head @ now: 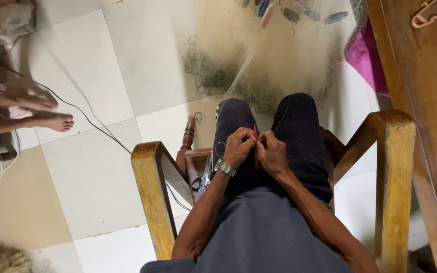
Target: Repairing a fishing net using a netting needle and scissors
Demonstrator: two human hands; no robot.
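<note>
**Pinching a red needle over the lap**

Sitting in the wooden chair (398, 167), we pinch a thin red needle (255, 146) with both hands above our knees. Our left hand (238, 147), wristwatch (225, 168) below it, and right hand (272, 154) touch at the fingertips. A fine net (259, 65) spreads on the floor beyond the chair.

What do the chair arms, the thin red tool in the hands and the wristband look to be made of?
Chair arms: wood, with worn yellowish varnish and grain showing. Red tool, pinched between left hand and right hand: probably plastic, going by its even colour, though it is too thin to be sure. Wristband: silvery and shiny, likely metal links.
</note>
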